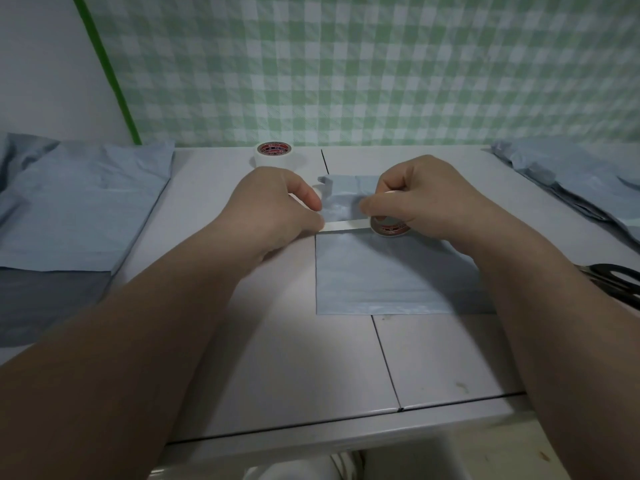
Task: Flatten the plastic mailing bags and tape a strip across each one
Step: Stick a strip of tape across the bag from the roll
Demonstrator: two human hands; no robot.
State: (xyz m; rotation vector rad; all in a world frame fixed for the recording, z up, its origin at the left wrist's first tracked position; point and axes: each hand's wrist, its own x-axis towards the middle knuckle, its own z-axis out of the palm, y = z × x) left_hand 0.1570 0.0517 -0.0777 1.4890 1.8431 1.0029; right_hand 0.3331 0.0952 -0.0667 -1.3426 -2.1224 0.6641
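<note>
White table [284,358], left fingers [309,198] pinching tape strip [343,225], right fingers [372,206] gripping tape roll [388,229]

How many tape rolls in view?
2. One spare roll stands at the back of the table, beyond the left hand. The second roll is in the right hand over the mailing bag, its strip pinched by the left hand. The bag piles could hide others.

Black scissors [613,271] are cut off by the right edge. The right hand [426,199] hides most of its tape roll [389,229]; the roll's red label print is unreadable.
</note>
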